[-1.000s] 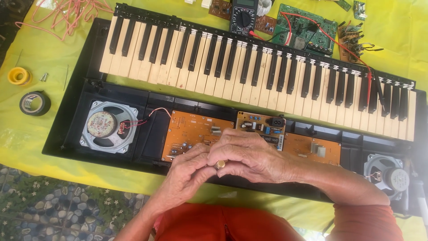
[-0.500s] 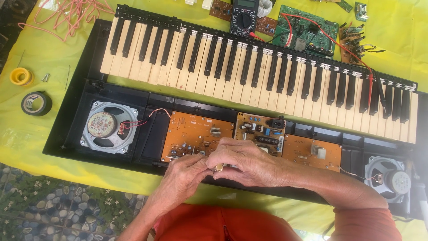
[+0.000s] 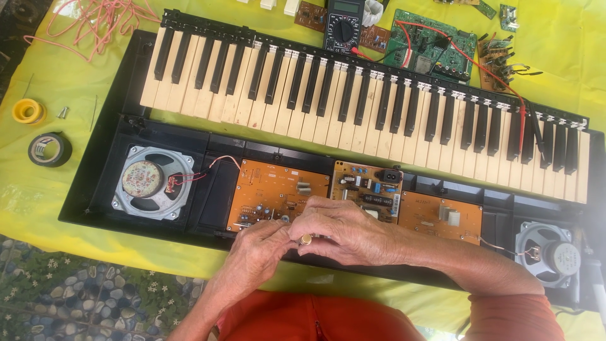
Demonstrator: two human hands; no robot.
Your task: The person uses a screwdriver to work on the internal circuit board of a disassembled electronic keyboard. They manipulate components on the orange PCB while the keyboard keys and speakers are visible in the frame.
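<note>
Near the keyboard's front edge, both hands meet over the orange circuit board (image 3: 276, 196): left hand (image 3: 255, 252) and right hand (image 3: 344, 230) curled, fingertips pinched together on something too small to identify. One slip could snag the speaker's red wires (image 3: 196, 175).

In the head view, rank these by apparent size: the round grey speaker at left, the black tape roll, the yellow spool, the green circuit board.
1. Green circuit board
2. Round grey speaker; close to the board, so their order is unsure
3. Black tape roll
4. Yellow spool
</note>
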